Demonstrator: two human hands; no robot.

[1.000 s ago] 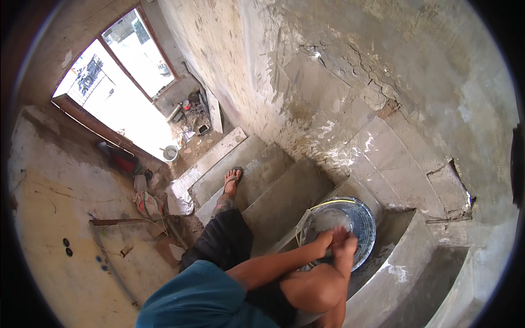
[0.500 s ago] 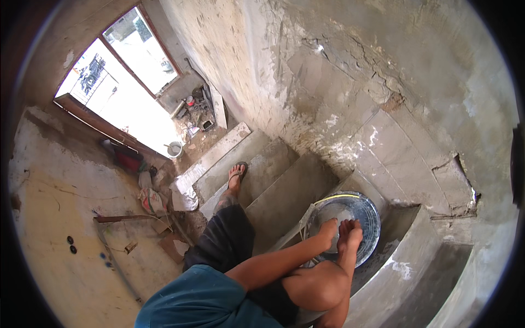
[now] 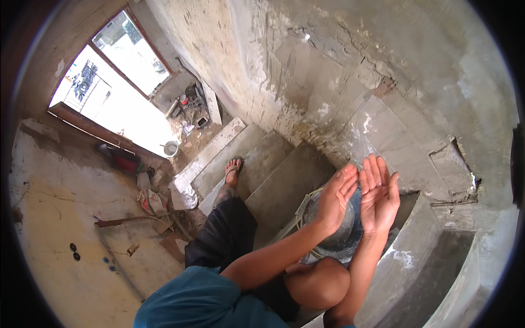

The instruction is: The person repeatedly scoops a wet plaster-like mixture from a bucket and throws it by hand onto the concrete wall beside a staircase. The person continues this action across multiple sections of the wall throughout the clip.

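Observation:
My left hand (image 3: 337,197) is raised over a round dark bucket (image 3: 344,244), palm turned inward, with its fingers stretched and slightly curved. My right hand (image 3: 378,194) is beside it, palm up with wet-looking fingers held out and thumb lifted. Both hands look empty. Between and behind them the bucket stands on a concrete step, its middle showing a pale grey surface and much of it hidden by my arms and knee. My left foot (image 3: 232,170) in a sandal is on a lower step.
Concrete steps (image 3: 281,185) descend toward a bright doorway (image 3: 126,113). A rough plastered wall (image 3: 404,65) rises at the right. Debris (image 3: 186,112), a white pail (image 3: 170,148) and sacks (image 3: 151,200) lie below. The step edge (image 3: 410,229) continues at the right.
Both hands have lifted up and to the right out of the bucket's middle, toward the camera, and turned from cupped together to held apart with fingers extended.

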